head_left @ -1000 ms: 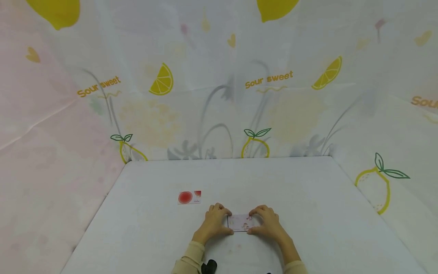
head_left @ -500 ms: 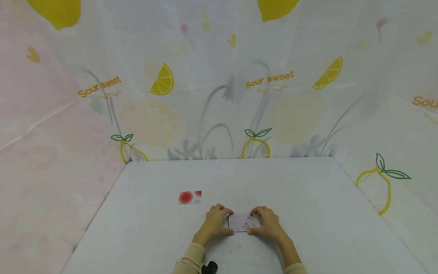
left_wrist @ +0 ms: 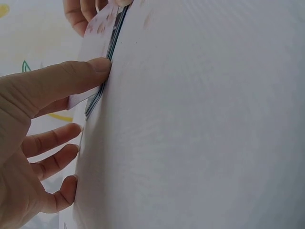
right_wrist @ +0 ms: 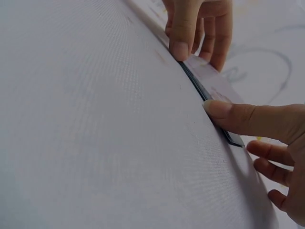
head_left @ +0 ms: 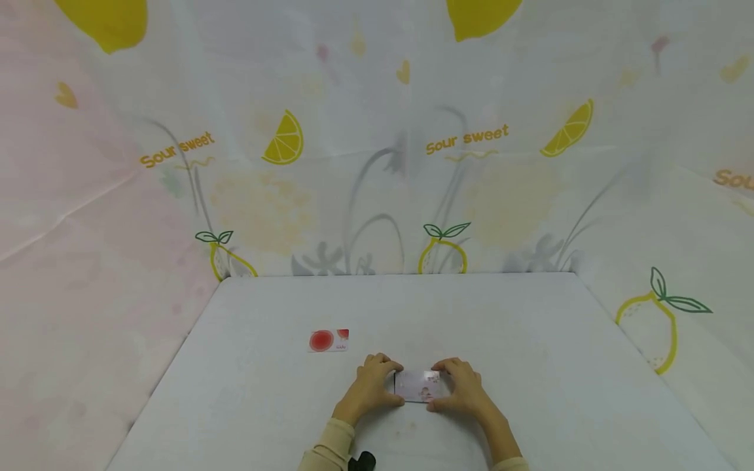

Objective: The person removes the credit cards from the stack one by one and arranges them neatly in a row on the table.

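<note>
In the head view, a pale pink card (head_left: 417,386) with small flower-like prints lies flat near the front middle of the table. Beneath it shows a thin stack of dark-edged cards (left_wrist: 113,40). My left hand (head_left: 372,386) pinches its left end, thumb on the near edge and index finger on the far edge. From the other side, my right hand (head_left: 461,389) does the same at the right end. Both thumbs press along the dark edge in the wrist views, while the other fingers (left_wrist: 62,155) of the left hand lie loosely beyond it.
A white card with a red round print (head_left: 321,340) lies on the white table (head_left: 265,392), farther back and to the left. Behind and beside the table hangs a cloth backdrop (head_left: 365,196) printed with lemons. A black object (head_left: 363,461) shows by the left sleeve.
The hands keep their hold on the stack of cards. The whole head view has shifted slightly, and a bright glint now shows near the pink card's upper right corner.
</note>
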The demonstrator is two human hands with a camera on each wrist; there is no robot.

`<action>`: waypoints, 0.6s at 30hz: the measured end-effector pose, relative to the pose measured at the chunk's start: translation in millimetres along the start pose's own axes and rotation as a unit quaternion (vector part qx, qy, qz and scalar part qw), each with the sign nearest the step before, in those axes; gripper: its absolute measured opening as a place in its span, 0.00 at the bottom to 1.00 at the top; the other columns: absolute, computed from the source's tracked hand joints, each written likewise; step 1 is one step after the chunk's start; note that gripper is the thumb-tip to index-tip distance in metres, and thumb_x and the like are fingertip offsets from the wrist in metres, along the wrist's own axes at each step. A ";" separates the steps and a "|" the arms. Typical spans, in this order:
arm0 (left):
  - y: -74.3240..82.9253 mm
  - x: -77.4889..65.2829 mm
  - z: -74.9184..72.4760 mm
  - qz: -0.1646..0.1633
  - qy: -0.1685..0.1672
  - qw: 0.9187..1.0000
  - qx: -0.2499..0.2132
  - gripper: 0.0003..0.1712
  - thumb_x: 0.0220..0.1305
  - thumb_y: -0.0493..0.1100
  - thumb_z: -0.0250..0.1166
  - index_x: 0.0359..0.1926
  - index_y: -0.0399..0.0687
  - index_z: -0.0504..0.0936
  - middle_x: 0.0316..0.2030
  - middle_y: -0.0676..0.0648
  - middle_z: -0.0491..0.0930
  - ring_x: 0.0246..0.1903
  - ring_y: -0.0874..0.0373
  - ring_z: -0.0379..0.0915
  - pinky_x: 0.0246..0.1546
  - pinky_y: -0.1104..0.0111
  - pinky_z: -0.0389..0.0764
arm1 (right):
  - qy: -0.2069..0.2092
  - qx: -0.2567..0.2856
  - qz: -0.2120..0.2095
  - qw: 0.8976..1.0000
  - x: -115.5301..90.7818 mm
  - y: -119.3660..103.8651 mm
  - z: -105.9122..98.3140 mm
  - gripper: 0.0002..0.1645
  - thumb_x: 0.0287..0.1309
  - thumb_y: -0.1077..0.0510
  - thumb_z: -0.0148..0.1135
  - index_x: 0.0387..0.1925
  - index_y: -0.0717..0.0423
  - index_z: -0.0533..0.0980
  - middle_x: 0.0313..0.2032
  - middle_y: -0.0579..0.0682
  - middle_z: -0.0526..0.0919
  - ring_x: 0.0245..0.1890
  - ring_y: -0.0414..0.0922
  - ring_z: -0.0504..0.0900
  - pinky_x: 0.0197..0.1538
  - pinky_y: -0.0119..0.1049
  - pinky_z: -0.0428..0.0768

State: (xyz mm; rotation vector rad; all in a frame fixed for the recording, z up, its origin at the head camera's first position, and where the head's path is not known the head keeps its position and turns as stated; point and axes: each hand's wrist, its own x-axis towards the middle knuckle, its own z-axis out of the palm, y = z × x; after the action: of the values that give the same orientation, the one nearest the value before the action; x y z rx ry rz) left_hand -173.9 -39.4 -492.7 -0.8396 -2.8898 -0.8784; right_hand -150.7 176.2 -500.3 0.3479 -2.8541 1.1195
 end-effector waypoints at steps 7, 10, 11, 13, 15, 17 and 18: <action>0.8 0.3 -0.9 0.004 -0.006 1.000 0.014 0.30 0.34 0.49 0.74 0.44 0.45 0.79 0.39 0.48 0.71 0.42 0.53 0.62 0.35 0.61 0.64 | 0.010 0.010 -0.023 1.000 -2.6 -2.3 -0.8 0.35 0.23 0.49 0.76 0.40 0.52 0.73 0.44 0.48 0.74 0.47 0.50 0.68 0.46 0.56 0.59; -0.5 0.3 -0.9 0.006 -0.011 1.000 0.014 0.32 0.34 0.50 0.75 0.44 0.43 0.79 0.39 0.48 0.71 0.42 0.53 0.62 0.34 0.62 0.63 | 0.024 0.009 -0.052 0.998 -3.8 -1.9 -1.7 0.34 0.24 0.48 0.76 0.40 0.53 0.75 0.44 0.48 0.74 0.46 0.52 0.69 0.44 0.58 0.62; -0.9 0.5 -1.3 0.007 -0.013 1.000 0.014 0.33 0.33 0.50 0.75 0.44 0.42 0.79 0.40 0.48 0.71 0.42 0.53 0.63 0.35 0.63 0.63 | 0.030 0.007 -0.064 0.997 -4.1 -1.4 -1.9 0.34 0.24 0.47 0.76 0.40 0.53 0.76 0.43 0.48 0.75 0.46 0.53 0.69 0.43 0.59 0.63; -1.8 1.0 -2.2 0.008 -0.017 1.000 0.016 0.34 0.32 0.51 0.75 0.45 0.42 0.79 0.40 0.48 0.71 0.43 0.53 0.63 0.35 0.62 0.64 | 0.036 0.012 -0.081 0.996 -4.3 0.1 -2.3 0.35 0.24 0.46 0.75 0.41 0.54 0.77 0.42 0.49 0.75 0.44 0.52 0.70 0.43 0.58 0.64; -2.7 1.7 -3.1 0.009 -0.022 1.000 0.018 0.35 0.31 0.51 0.75 0.45 0.42 0.79 0.40 0.47 0.72 0.43 0.52 0.63 0.35 0.62 0.65 | 0.040 0.024 -0.092 0.995 -4.3 2.1 -2.7 0.35 0.24 0.46 0.76 0.41 0.56 0.77 0.42 0.48 0.75 0.44 0.52 0.71 0.43 0.57 0.65; -3.7 2.6 -3.8 0.011 -0.025 0.999 0.020 0.36 0.31 0.51 0.75 0.45 0.42 0.79 0.40 0.47 0.73 0.43 0.51 0.64 0.36 0.60 0.66 | 0.042 0.037 -0.096 0.994 -4.2 3.8 -3.4 0.36 0.24 0.46 0.76 0.41 0.56 0.78 0.41 0.48 0.76 0.44 0.51 0.71 0.45 0.56 0.66; -4.1 3.0 -4.0 0.011 -0.027 0.999 0.021 0.36 0.31 0.51 0.75 0.45 0.42 0.79 0.40 0.47 0.73 0.43 0.51 0.64 0.36 0.60 0.66 | 0.041 0.043 -0.096 0.994 -4.2 4.3 -3.7 0.36 0.24 0.46 0.76 0.41 0.57 0.78 0.41 0.48 0.76 0.44 0.51 0.71 0.46 0.55 0.66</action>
State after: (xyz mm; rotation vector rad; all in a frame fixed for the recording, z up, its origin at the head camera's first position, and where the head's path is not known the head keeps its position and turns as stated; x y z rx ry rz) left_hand -179.2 -42.9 -491.0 -0.9028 -2.9281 -0.8029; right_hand -147.7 182.5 -501.0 0.5550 -2.6401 1.1900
